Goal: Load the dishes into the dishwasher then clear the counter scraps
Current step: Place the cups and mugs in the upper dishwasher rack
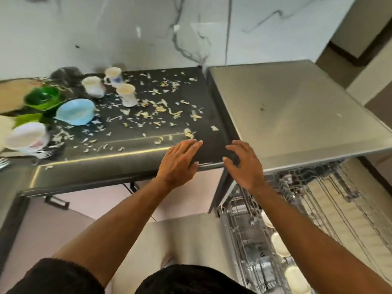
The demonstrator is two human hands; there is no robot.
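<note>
Hovering over the counter [131,153] edge, both hands [180,160] open, empty.

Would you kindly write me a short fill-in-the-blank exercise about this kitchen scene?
1. The bowl lying tilted next to the green bowl is light ____ in colour.
2. ____ white cups stand near the wall behind the bowls.
3. Both the left hand and the right hand hold ____.
4. The scraps are scattered over the dark ____.

Missing words: blue; three; nothing; counter
</note>
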